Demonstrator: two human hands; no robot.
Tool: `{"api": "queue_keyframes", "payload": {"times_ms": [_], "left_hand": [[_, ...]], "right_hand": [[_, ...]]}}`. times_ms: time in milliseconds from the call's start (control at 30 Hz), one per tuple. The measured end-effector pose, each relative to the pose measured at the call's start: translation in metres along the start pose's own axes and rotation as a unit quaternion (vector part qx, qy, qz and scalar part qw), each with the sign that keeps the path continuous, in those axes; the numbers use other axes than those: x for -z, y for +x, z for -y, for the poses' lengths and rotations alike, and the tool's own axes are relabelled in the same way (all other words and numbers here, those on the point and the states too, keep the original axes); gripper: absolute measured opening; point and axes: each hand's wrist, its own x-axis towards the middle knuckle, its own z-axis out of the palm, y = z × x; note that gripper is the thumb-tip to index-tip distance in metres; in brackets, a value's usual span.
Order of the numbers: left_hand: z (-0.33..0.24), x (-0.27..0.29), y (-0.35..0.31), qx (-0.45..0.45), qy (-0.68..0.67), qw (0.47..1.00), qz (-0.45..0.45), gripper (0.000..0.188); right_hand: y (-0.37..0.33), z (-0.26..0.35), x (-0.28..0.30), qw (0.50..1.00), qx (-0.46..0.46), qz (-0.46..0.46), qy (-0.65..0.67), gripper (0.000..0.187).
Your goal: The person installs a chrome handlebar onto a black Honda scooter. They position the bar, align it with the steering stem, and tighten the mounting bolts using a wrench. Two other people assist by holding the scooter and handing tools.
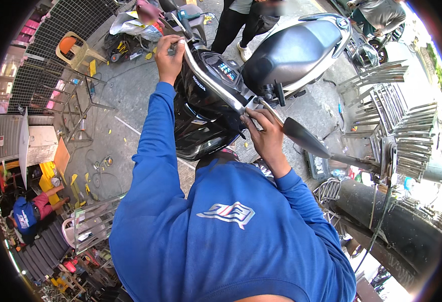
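Observation:
A curved, shiny metal tube lies across the front of a black scooter, just in front of its instrument display. My left hand is at the tube's far left part, fingers bent and thumb against the metal. Around the tube's right end, my right hand has its fingers curled, partly hiding that end. Beside this hand, a dark rear-view mirror sticks out to the right. A small black clamp mount stands just beyond the right hand.
The scooter's grey seat extends away from me. Beyond it stands a person in dark trousers. Stacked metal frames and a large dark cylinder are at right. A plastic chair and thin metal stands occupy the left.

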Motion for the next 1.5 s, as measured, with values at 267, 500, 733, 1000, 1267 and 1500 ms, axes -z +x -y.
{"api": "queue_keyframes", "payload": {"times_ms": [267, 500, 733, 1000, 1267, 1500], "left_hand": [[-0.007, 0.001, 0.0, -0.01, 0.003, 1.0, -0.009, 0.011], [-0.008, 0.0, 0.001, -0.009, 0.002, 1.0, -0.004, 0.013], [-0.007, -0.001, 0.0, -0.023, 0.027, 0.999, 0.005, 0.011], [-0.006, -0.009, 0.0, -0.007, 0.009, 1.0, -0.009, 0.01], [-0.002, -0.007, 0.001, 0.001, 0.001, 1.0, -0.014, 0.007], [-0.001, -0.009, 0.003, -0.014, -0.004, 1.0, -0.026, 0.008]], "right_hand": [[0.002, 0.005, 0.003, 0.999, -0.028, 0.02, 0.018, 0.024], [0.003, 0.005, 0.003, 0.998, -0.029, 0.014, 0.044, 0.025], [0.004, 0.008, 0.005, 1.0, 0.013, 0.0, 0.011, 0.023], [0.007, 0.012, 0.006, 1.0, 0.005, 0.006, -0.001, 0.024], [0.006, 0.012, 0.004, 1.0, 0.021, 0.004, -0.014, 0.023], [0.004, 0.01, 0.003, 0.999, 0.027, 0.001, -0.025, 0.023]]}}
